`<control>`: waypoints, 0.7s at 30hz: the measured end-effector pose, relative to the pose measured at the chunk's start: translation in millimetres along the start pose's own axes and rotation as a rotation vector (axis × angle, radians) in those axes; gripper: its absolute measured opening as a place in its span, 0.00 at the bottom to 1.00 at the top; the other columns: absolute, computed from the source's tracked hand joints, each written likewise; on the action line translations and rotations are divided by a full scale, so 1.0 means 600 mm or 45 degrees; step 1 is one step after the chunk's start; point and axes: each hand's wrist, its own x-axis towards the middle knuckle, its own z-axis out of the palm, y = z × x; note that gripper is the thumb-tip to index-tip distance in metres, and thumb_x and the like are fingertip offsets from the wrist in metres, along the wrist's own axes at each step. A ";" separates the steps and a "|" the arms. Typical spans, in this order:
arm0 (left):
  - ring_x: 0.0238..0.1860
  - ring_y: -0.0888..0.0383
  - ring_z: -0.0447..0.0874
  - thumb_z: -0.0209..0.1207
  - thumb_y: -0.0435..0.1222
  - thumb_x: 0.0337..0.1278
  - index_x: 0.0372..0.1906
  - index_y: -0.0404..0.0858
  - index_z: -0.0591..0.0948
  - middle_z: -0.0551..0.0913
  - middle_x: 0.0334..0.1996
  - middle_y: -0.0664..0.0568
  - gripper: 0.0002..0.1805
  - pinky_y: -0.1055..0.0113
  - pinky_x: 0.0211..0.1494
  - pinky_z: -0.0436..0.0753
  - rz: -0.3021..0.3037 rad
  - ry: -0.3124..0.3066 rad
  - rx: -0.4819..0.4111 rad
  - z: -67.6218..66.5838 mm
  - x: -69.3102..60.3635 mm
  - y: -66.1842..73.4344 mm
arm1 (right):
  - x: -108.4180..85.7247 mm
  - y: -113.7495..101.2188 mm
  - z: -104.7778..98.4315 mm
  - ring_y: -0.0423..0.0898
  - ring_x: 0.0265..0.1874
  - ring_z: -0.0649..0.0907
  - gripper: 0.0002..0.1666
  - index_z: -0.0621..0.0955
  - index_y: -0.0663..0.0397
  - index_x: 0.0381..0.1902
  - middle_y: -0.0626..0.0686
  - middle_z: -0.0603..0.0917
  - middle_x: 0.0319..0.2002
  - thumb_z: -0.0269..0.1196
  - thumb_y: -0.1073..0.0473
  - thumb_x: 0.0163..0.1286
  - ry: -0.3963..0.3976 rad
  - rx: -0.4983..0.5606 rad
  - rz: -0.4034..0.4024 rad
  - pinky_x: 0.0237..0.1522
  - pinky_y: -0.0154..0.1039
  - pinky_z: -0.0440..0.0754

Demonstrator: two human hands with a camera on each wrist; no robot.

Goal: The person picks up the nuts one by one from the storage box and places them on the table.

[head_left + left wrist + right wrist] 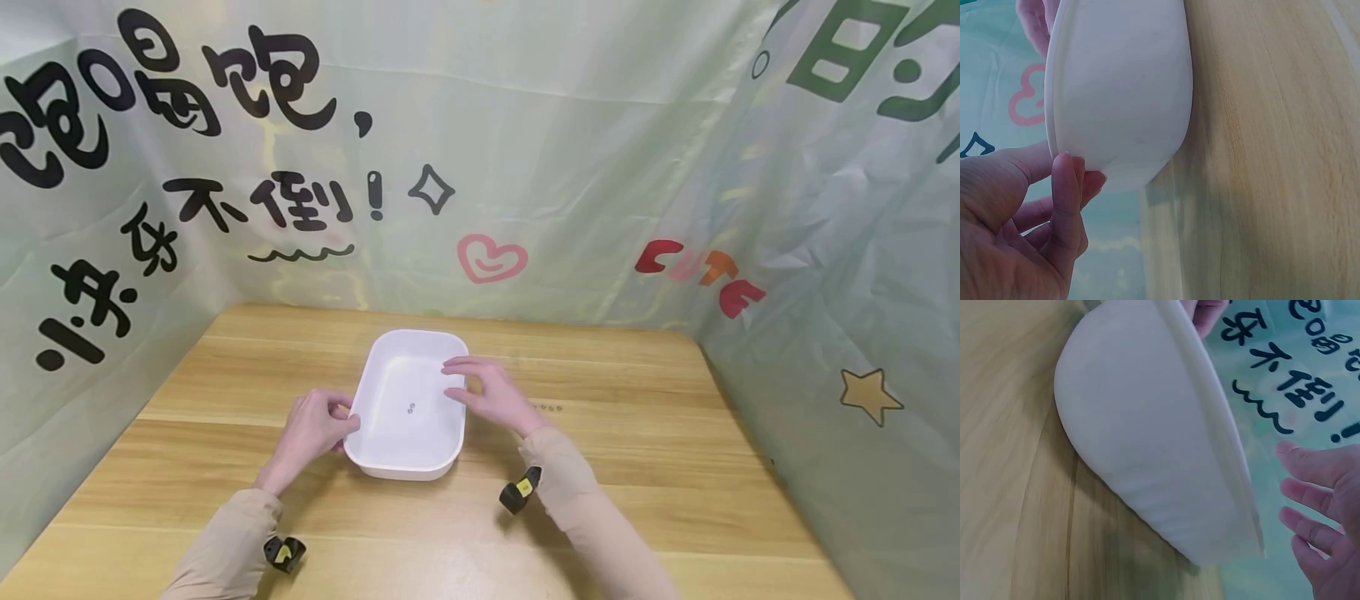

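Observation:
A white rectangular tub (405, 450) with rounded corners sits on the wooden table, its inside facing up. Two tiny dark-outlined pieces (411, 408), too small to identify, lie on its floor. At the tub's left rim, my left hand (318, 425) pinches the edge between thumb and fingers; the left wrist view shows this left hand (1035, 231) gripping the lip near a corner. My right hand (495, 396) hovers at the right rim, fingers partly over the tub. In the right wrist view, the right hand's (1329, 512) spread fingers are apart from the tub and hold nothing.
Several tiny pieces (551, 408) lie in a row on the table (637, 467), just right of my right wrist. A pale printed curtain (570, 167) encloses the table's back and both sides. Black devices are strapped at both wrists.

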 end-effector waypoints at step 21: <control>0.16 0.59 0.83 0.63 0.30 0.50 0.48 0.24 0.83 0.89 0.27 0.42 0.19 0.67 0.20 0.83 0.006 0.006 -0.007 0.001 0.001 -0.003 | 0.066 -0.023 0.051 0.47 0.51 0.86 0.18 0.85 0.57 0.55 0.55 0.88 0.53 0.67 0.58 0.68 -0.358 -0.151 0.025 0.58 0.38 0.83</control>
